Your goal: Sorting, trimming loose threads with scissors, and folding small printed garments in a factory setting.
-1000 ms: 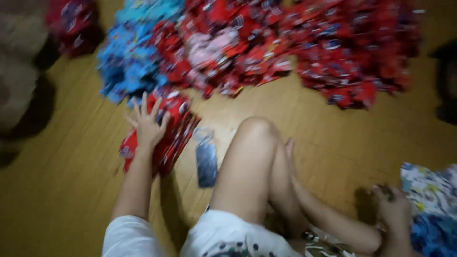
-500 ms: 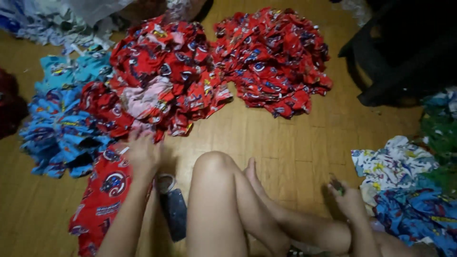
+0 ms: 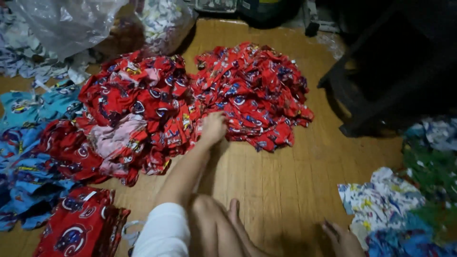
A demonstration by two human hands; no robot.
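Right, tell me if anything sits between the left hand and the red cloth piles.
Nothing visible does. The left hand already rests at the seam between the two red piles, touching the cloth. The right hand lies on bare floor, beside the white printed cloth.

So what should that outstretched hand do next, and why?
Probably close the fingers on one red piece and draw it back. The left hand lies with its fingers on the edge of the red heap, seemingly gripping nothing yet, and a neat red stack sits by the knee. The right hand rests low on the floor.
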